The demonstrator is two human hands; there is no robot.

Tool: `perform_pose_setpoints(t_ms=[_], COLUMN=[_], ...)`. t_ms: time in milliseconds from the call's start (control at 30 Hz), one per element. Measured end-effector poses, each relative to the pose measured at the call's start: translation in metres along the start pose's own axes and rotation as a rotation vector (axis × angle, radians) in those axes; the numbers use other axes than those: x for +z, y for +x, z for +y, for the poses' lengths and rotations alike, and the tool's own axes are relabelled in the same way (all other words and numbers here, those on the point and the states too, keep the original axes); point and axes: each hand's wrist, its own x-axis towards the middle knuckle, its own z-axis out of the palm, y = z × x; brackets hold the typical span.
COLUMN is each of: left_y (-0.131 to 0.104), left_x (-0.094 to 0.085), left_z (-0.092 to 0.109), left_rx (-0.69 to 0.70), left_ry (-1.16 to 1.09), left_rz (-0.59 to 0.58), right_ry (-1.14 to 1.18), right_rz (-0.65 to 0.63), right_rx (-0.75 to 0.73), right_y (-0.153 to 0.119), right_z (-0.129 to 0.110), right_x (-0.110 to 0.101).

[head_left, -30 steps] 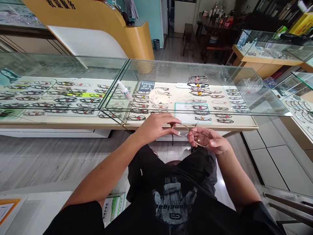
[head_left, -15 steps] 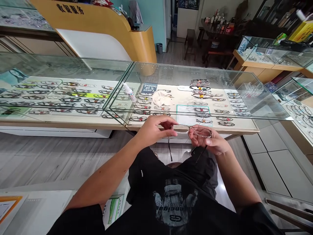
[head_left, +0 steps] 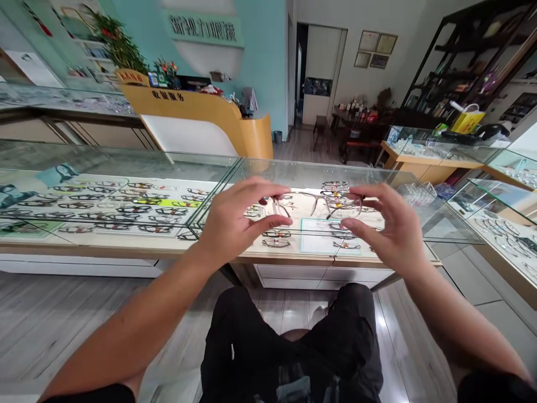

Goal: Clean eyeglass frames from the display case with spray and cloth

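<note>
A thin-framed pair of glasses [head_left: 315, 197] is held up level in front of me, above the glass display case. My left hand [head_left: 241, 218] pinches its left end between thumb and fingers. At the other end, my right hand [head_left: 388, 224] grips the frame the same way, thumb below and fingers above. Behind the glasses, rows of eyeglass frames [head_left: 276, 243] and a green-edged white card [head_left: 312, 244] lie inside the case.
The glass display case [head_left: 419, 238] runs across in front of my knees. A yellow and white counter [head_left: 255, 137] stands beyond it. More display cases [head_left: 503, 235] are at the right, and a dark table [head_left: 356, 124] stands at the back.
Both hands have risen and moved apart, lifting the glasses from near my lap to above the case. My right hand now holds the outer end. The view has tilted up.
</note>
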Motion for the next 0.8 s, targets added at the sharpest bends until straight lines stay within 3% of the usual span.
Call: perform_pose_setpoints(t_ms=[233, 300, 400, 500, 633, 800], left_y=[0.083, 0.107, 0.141, 0.164, 0.175, 0.169], left_x=[-0.048, -0.067, -0.091, -0.098, -0.083, -0.065], left_z=[0.004, 0.008, 0.015, 0.02, 0.018, 0.004], left_rx=[0.585, 0.657, 0.784, 0.697, 0.448, 0.488], left_ry=[0.297, 0.373, 0.442, 0.367, 0.296, 0.307], left_rz=[0.297, 0.323, 0.269, 0.275, 0.406, 0.453], right_ry=[-0.394, -0.48, -0.58, -0.617, -0.562, -0.503], right_rz=[0.157, 0.232, 0.334, 0.419, 0.468, 0.508], right_rx=[-0.624, -0.749, -0.872, -0.922, -0.906, -0.787], right_y=[0.076, 0.09, 0.107, 0.125, 0.144, 0.149], right_z=[-0.055, -0.07, -0.09, -0.098, -0.086, -0.067], right_x=[-0.029, -0.039, -0.053, -0.061, -0.055, -0.037])
